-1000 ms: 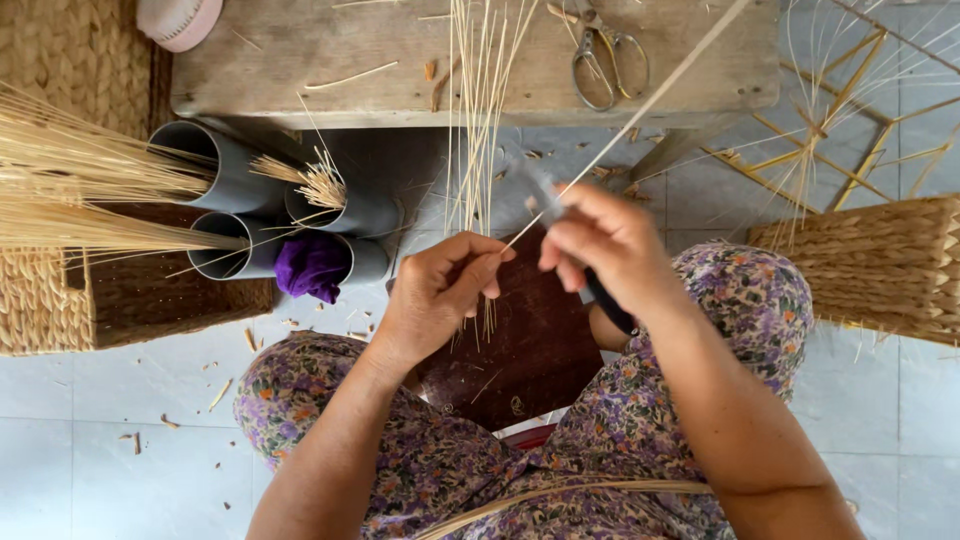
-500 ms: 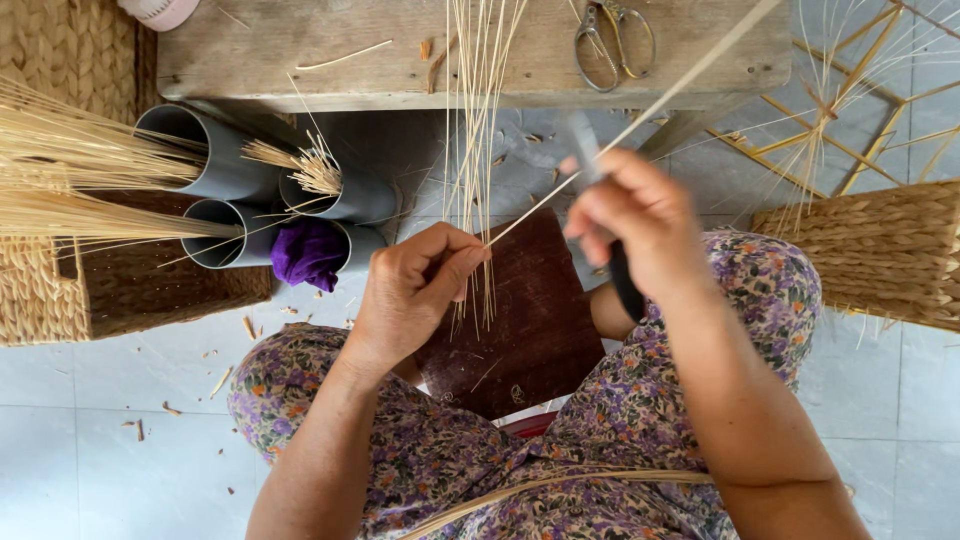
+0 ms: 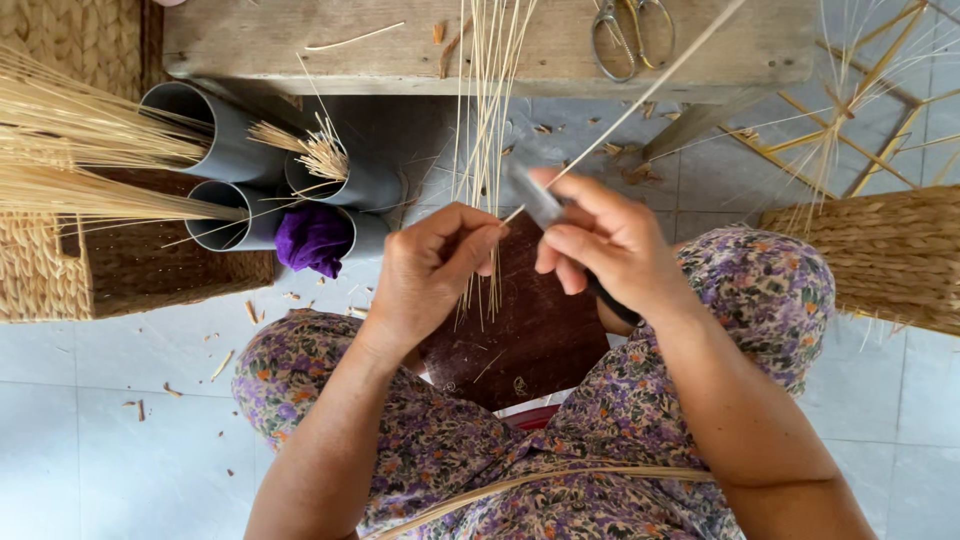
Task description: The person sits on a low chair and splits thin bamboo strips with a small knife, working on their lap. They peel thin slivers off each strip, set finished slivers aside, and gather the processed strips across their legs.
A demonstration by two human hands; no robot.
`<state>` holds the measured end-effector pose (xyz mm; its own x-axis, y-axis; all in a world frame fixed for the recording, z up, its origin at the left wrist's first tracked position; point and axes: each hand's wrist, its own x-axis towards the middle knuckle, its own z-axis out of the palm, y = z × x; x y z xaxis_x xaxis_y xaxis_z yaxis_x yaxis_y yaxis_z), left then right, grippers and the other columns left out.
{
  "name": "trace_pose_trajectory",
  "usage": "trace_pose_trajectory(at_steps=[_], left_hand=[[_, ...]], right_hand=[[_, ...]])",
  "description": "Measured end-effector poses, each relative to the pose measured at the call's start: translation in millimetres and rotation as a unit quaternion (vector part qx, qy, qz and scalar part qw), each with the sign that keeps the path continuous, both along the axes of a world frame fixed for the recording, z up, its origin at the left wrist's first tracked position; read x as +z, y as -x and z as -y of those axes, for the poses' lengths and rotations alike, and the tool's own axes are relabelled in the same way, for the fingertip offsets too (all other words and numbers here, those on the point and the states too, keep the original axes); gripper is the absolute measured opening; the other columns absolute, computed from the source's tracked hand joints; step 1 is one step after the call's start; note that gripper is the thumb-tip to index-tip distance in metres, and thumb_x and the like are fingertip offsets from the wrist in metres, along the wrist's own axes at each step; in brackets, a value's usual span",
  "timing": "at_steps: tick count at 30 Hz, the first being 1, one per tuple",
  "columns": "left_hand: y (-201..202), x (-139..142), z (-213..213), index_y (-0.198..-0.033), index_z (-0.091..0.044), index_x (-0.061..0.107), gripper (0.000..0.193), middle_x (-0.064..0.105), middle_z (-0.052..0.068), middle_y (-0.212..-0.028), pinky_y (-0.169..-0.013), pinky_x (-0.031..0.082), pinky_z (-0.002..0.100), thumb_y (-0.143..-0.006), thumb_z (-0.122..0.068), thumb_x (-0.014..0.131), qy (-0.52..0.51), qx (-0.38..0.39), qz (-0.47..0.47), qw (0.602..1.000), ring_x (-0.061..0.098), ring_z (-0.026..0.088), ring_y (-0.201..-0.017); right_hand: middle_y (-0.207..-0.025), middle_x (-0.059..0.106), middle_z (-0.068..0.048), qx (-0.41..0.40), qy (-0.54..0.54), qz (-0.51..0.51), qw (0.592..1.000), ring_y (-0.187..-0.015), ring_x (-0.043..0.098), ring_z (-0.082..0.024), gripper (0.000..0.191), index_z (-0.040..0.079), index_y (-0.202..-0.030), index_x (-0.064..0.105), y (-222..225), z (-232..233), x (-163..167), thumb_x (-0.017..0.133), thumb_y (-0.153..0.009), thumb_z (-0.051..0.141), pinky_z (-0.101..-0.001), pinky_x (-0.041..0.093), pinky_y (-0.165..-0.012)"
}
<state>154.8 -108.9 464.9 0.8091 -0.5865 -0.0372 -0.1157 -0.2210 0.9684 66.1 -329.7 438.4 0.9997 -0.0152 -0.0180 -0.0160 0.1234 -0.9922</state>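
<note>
Right hand (image 3: 610, 245) lowered, knife (image 3: 535, 197) nearer left hand (image 3: 430, 270).

Left of the left hand (image 3: 432, 272), a purple cloth (image 3: 313, 240) plugs grey pipes (image 3: 225, 135); under both hands, purple-and-orange floral trousers (image 3: 430, 455).

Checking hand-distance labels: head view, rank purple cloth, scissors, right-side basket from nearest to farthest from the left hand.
From the left hand:
1. Purple cloth, just to its left, in a grey tube.
2. Scissors, up on the wooden bench, to the right.
3. Basket, far right edge.
</note>
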Motion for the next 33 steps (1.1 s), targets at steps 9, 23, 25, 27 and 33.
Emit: trace_pose_trajectory(at_steps=[9, 23, 25, 27, 33], left_hand=[[0.1, 6.0, -3.6, -0.101, -0.003, 0.074, 0.01, 0.071, 0.0, -0.069, -0.052, 0.048, 0.02, -0.097, -0.012, 0.071, -0.058, 0.005, 0.042, 0.997, 0.063, 0.001, -0.06], [3.3, 7.9, -15.5, -0.097, -0.004, 0.072, 0.004, 0.062, -0.001, -0.059, -0.045, 0.041, 0.022, -0.098, -0.009, 0.072, -0.071, 0.005, 0.11, 0.991, 0.054, 0.002, -0.05], [2.7, 8.4, -16.1, -0.098, -0.003, 0.073, 0.005, 0.062, 0.0, -0.059, -0.045, 0.039, 0.022, -0.098, -0.008, 0.072, -0.075, 0.014, 0.118, 0.99, 0.052, 0.003, -0.05], [2.9, 5.9, -10.6, -0.098, -0.003, 0.073, 0.005, 0.064, -0.001, -0.062, -0.046, 0.042, 0.021, -0.097, -0.009, 0.073, -0.069, 0.017, 0.117, 0.991, 0.056, 0.001, -0.053], [8.2, -2.7, -0.4, -0.099, -0.003, 0.073, 0.008, 0.066, -0.001, -0.061, -0.046, 0.043, 0.02, -0.095, -0.01, 0.074, -0.085, 0.018, 0.097, 0.991, 0.059, 0.002, -0.053]], right_hand=[[-0.081, 0.071, -0.009, -0.056, 0.003, -0.043, 0.998, -0.055, 0.06, -0.008, 0.036, 0.005, -0.139, 0.054, -6.9, 2.5, -5.9, 0.056, -0.104, 0.006, -0.0225, 0.05, -0.048], [-0.085, 0.068, -0.008, -0.238, -0.132, 0.038, 0.961, -0.059, 0.055, -0.011, 0.029, 0.002, -0.139, 0.062, 1.4, 65.7, 11.5, 0.057, -0.111, 0.004, -0.0246, 0.044, -0.051], [-0.087, 0.068, -0.009, -0.256, -0.146, 0.053, 0.954, -0.06, 0.055, -0.011, 0.033, 0.003, -0.145, 0.059, 3.2, 67.6, 12.2, 0.057, -0.112, 0.004, -0.0246, 0.045, -0.053], [-0.085, 0.067, -0.009, -0.23, -0.142, 0.058, 0.961, -0.059, 0.054, -0.01, 0.039, 0.005, -0.15, 0.056, 3.0, 58.8, 9.1, 0.057, -0.112, 0.005, -0.0235, 0.045, -0.053], [-0.081, 0.072, -0.009, 0.031, -0.025, 0.005, 0.999, -0.053, 0.058, -0.007, 0.049, 0.009, -0.152, 0.046, -2.4, -15.4, -15.8, 0.056, -0.105, 0.006, -0.0216, 0.051, -0.047]])
